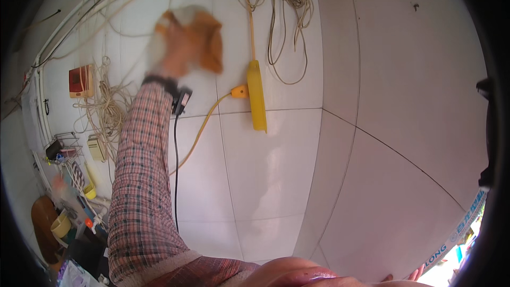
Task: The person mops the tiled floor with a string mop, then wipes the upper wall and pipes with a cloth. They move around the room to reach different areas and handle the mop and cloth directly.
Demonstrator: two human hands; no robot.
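My left arm, in a plaid sleeve, reaches up to the white tiled wall [271, 180]. At its end my left hand [176, 50] is smeared by motion, with an orange-brown cloth [213, 42] bunched in it against the tiles. A black strap and a small black device [182, 101] with a cable sit at that wrist. To the right of the hand, a yellow power strip [256, 95] hangs with an orange plug [240, 91] in its side. Of my right hand [416, 273] only some fingertips show at the lower right, by the bottom edge of the pale surface; the rest is hidden.
Coiled cords [287, 0] hang above the power strip, and tangled cords [109, 98] hang at the left beside a red box [81, 81]. Pipes [69, 18] run along the upper left. A wire rack [66, 146] and a yellow cup [61, 225] stand lower left.
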